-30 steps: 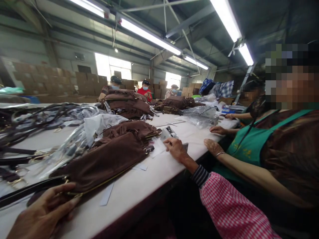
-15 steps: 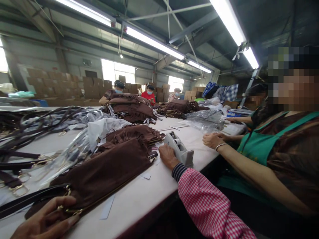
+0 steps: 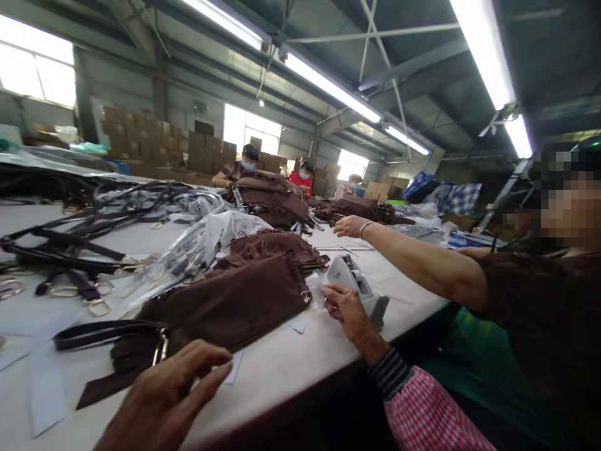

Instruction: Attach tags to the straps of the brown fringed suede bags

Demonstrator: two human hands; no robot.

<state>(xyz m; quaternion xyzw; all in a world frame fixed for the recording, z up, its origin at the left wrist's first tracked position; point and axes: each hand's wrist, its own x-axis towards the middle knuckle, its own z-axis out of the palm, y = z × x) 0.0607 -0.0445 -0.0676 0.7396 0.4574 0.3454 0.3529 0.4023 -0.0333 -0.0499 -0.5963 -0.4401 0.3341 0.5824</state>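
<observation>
My left hand (image 3: 169, 394) lies low at the front edge of the white table (image 3: 291, 369), fingers stretched out, with the fingertips by a white paper slip (image 3: 233, 371) and the near end of a brown suede bag (image 3: 235, 304). The bag's dark strap and metal ring (image 3: 113, 335) lie just left of that hand. My right hand (image 3: 346, 307), in a pink checked sleeve, rests against a grey tape dispenser (image 3: 359, 285), its fingers curled at the dispenser's near side. What they pinch is too small to tell.
A co-worker's bare arm (image 3: 413, 260) reaches over the table from the right, above the dispenser. Dark straps with gold rings (image 3: 70, 257) and clear plastic bags (image 3: 188, 257) lie at the left. More brown bags (image 3: 272, 200) are piled further back, where other people sit. Cardboard boxes line the wall.
My left hand has come off the bag's strap end and moved right, fingers stretched. The co-worker's arm has reached further across the table. My right hand stays at the dispenser.
</observation>
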